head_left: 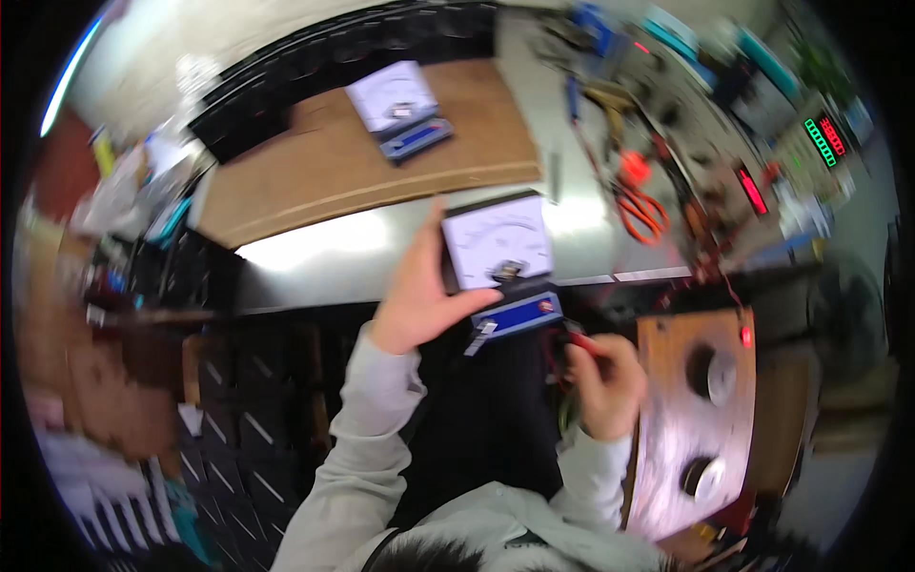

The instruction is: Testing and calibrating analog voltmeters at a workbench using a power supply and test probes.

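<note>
My left hand (pixel 416 297) grips an analog panel meter (pixel 498 236) by its left side, the thumb across its lower front. The meter has a white dial with a curved scale, a black frame and a blue strip with terminals below. It is held up in front of the bench's near edge, slightly tilted. Just below and to the right of it, my right hand (pixel 612 386) is closed around a red-handled test lead (pixel 583 342); blur hides whether its tip touches the meter. A second, similar meter (pixel 393 95) rests on the brown board (pixel 334 162) beyond.
Black meter housings (pixel 362 52) line the bench's back. An orange cord (pixel 643 214), a hammer (pixel 608 95) and instruments with red displays (pixel 751 189) crowd the right. A wooden panel with two round metal parts (pixel 705 477) sits lower right; several black cases (pixel 233 429) stand lower left.
</note>
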